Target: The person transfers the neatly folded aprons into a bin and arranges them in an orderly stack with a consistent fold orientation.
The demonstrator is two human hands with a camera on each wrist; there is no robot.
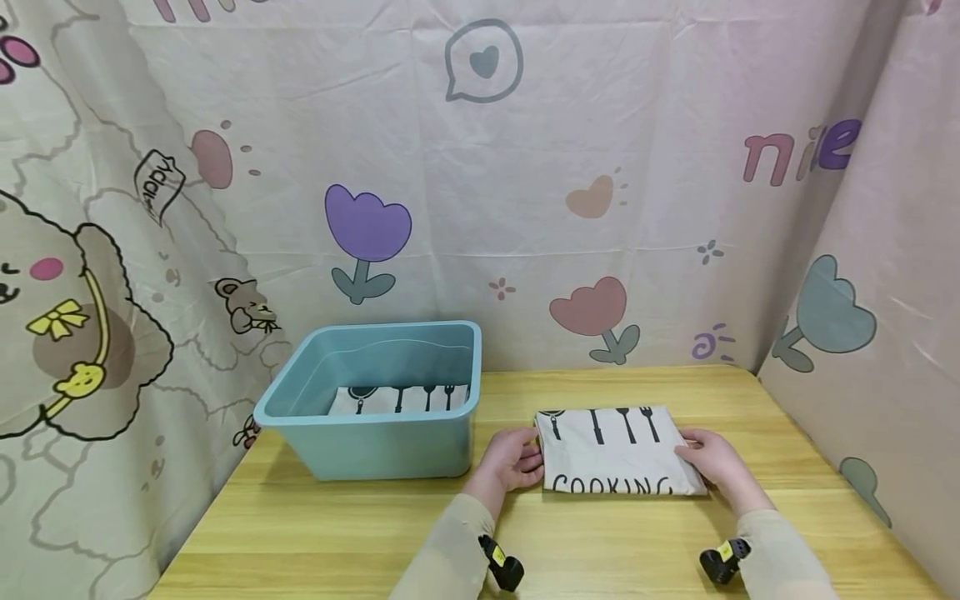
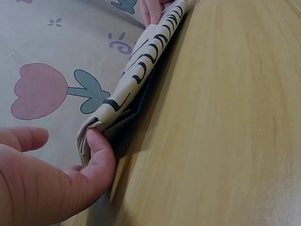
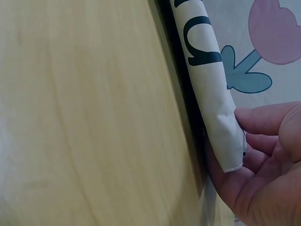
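Observation:
A folded white cloth (image 1: 611, 454), printed with black kitchen utensils and the word COOKING, is between my two hands just above the wooden table. My left hand (image 1: 513, 458) grips its left end; in the left wrist view a bent finger (image 2: 99, 153) tucks against the folded layers. At the opposite end my right hand (image 1: 712, 458) pinches the cloth. The right wrist view shows the thumb (image 3: 263, 117) on the upper side and other fingers beneath. A dark gap shows under the cloth's near edge (image 2: 150, 56).
A light blue plastic bin (image 1: 375, 450) stands left of my hands, with a similar printed white cloth (image 1: 408, 400) inside. The wooden table (image 1: 600, 550) meets a patterned curtain (image 1: 487, 167) at the back and along both sides.

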